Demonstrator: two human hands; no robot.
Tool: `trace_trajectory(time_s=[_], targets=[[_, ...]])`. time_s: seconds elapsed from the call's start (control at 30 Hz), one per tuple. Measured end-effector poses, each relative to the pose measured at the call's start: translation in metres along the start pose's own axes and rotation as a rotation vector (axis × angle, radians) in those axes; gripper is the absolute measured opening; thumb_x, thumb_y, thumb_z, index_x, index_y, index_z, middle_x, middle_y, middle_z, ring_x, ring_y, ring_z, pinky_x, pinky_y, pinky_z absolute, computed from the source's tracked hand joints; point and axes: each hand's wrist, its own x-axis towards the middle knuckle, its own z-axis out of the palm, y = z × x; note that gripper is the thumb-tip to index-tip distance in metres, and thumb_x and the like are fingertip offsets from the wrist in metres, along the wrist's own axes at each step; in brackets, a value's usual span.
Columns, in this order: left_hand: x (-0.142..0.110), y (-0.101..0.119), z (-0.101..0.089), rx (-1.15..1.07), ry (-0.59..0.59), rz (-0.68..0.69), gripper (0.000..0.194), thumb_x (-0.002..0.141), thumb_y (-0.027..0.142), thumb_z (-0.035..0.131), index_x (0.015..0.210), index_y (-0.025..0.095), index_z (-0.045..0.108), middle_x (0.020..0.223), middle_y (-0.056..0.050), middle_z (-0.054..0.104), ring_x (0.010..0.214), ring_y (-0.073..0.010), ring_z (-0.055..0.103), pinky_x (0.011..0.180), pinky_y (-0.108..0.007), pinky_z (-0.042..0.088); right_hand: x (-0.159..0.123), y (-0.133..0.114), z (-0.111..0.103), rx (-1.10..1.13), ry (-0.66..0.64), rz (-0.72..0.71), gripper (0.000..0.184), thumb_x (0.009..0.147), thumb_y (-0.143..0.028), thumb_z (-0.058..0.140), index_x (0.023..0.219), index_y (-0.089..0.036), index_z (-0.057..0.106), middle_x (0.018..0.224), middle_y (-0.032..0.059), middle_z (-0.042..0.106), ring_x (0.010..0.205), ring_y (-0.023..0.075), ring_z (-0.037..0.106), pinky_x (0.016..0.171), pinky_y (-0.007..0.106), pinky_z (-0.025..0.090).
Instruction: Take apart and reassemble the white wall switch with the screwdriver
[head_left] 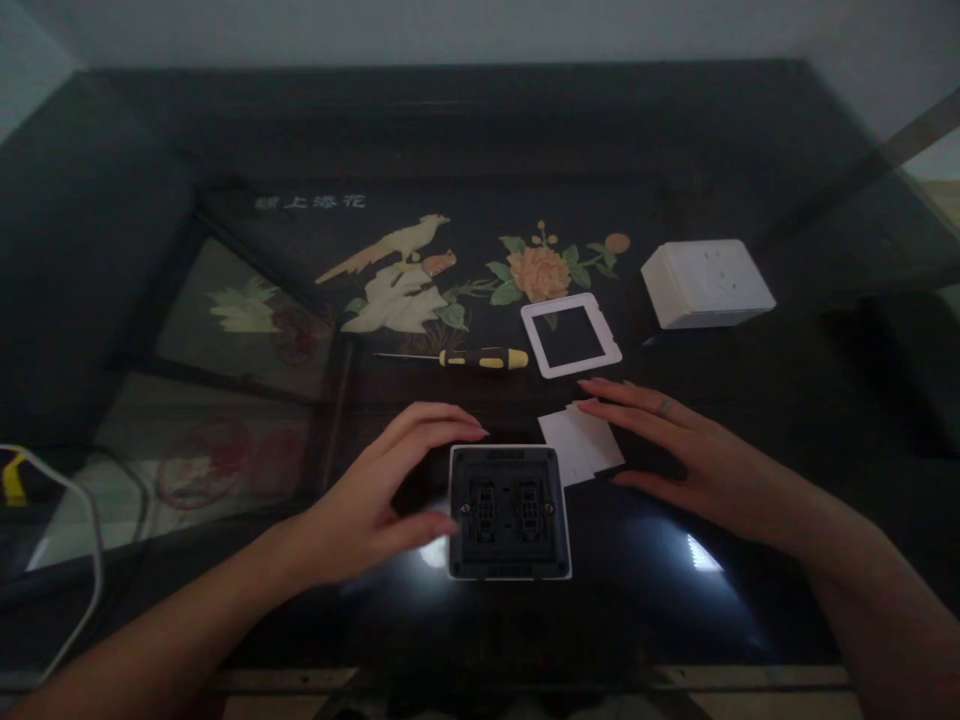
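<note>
A square switch panel (507,512) with a white rim lies on the dark glossy table, its black inner side with two mechanisms and two screws facing up. At its left edge is my left hand (409,490), thumb and curved fingers apart, the tips at or just touching the rim. My right hand (667,450) stretches its spread fingers over two thin white square plates (574,450), which overlap to the right of the panel. Its fingertips reach the plates' right side, and no grip on them shows. Just beyond lies a white square frame (534,340).
A screwdriver (484,358) with a black and yellow handle lies left of the frame. Several white socket panels are stacked (709,285) at the right. A white cable (96,540) runs along the left side. The table (420,130) shows a bird-and-flower picture and reflections.
</note>
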Motion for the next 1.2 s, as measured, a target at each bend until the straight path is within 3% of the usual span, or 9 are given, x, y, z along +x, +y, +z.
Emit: trace_trajectory(time_s=[0.1, 0.17, 0.37, 0.53, 0.67, 0.9, 1.2], targets=[[-0.004, 0.005, 0.001, 0.030, -0.178, -0.071, 0.101, 0.065, 0.059, 0.082, 0.146, 0.032, 0.028, 0.148, -0.012, 0.035, 0.136, -0.0342, 0.042, 0.111, -0.051, 0.042, 0.002, 0.002, 0.002, -0.016, 0.037, -0.032, 0.057, 0.090, -0.020, 0.060, 0.144, -0.026, 0.045, 0.150, 0.0105, 0.048, 0.138, 0.0259, 0.046, 0.110, 0.051, 0.044], [-0.006, 0.009, 0.003, 0.068, -0.245, -0.137, 0.111, 0.062, 0.049, 0.088, 0.148, 0.033, 0.020, 0.151, -0.012, 0.030, 0.139, -0.0344, 0.039, 0.111, -0.052, 0.042, 0.003, 0.003, 0.003, -0.025, 0.045, -0.066, 0.055, 0.091, -0.020, 0.059, 0.143, -0.025, 0.045, 0.146, 0.0096, 0.053, 0.138, 0.0253, 0.046, 0.110, 0.052, 0.043], [-0.007, 0.010, 0.008, 0.081, -0.235, -0.185, 0.108, 0.065, 0.036, 0.087, 0.148, 0.035, 0.018, 0.148, -0.010, 0.034, 0.136, -0.0320, 0.044, 0.110, -0.049, 0.044, 0.005, 0.002, 0.006, -0.086, 0.128, -0.065, 0.046, 0.091, -0.021, 0.060, 0.136, -0.021, 0.053, 0.137, 0.0132, 0.058, 0.130, 0.0273, 0.054, 0.107, 0.051, 0.048], [-0.006, 0.004, 0.017, 0.076, -0.129, -0.136, 0.106, 0.069, 0.042, 0.085, 0.150, 0.034, 0.017, 0.149, -0.011, 0.037, 0.137, -0.0326, 0.043, 0.112, -0.053, 0.041, 0.006, -0.008, -0.001, -0.118, 0.263, 0.025, 0.044, 0.090, -0.023, 0.062, 0.133, -0.019, 0.055, 0.135, 0.0132, 0.058, 0.123, 0.0268, 0.059, 0.103, 0.045, 0.052], [-0.006, 0.000, 0.023, 0.086, -0.080, -0.062, 0.100, 0.075, 0.045, 0.080, 0.151, 0.034, 0.017, 0.154, -0.013, 0.034, 0.140, -0.0337, 0.040, 0.113, -0.055, 0.040, 0.004, -0.026, -0.007, -0.120, 0.370, -0.020, 0.046, 0.089, -0.023, 0.065, 0.133, -0.021, 0.054, 0.135, 0.0114, 0.059, 0.124, 0.0257, 0.058, 0.104, 0.042, 0.051], [-0.005, -0.002, 0.022, 0.124, -0.075, -0.015, 0.099, 0.075, 0.050, 0.078, 0.152, 0.034, 0.018, 0.153, -0.013, 0.035, 0.139, -0.0323, 0.041, 0.113, -0.052, 0.041, 0.003, -0.055, 0.000, 0.026, 0.292, -0.253, 0.032, 0.092, -0.025, 0.062, 0.124, -0.021, 0.063, 0.144, 0.0121, 0.054, 0.129, 0.0250, 0.055, 0.104, 0.039, 0.052], [-0.005, -0.003, 0.021, 0.146, -0.083, 0.014, 0.095, 0.079, 0.049, 0.075, 0.153, 0.033, 0.018, 0.153, -0.014, 0.035, 0.139, -0.0331, 0.041, 0.113, -0.053, 0.041, 0.011, -0.053, 0.020, -0.012, 0.305, -0.386, 0.025, 0.094, -0.027, 0.059, 0.115, -0.016, 0.068, 0.133, 0.0182, 0.063, 0.132, 0.0237, 0.053, 0.102, 0.040, 0.053]])
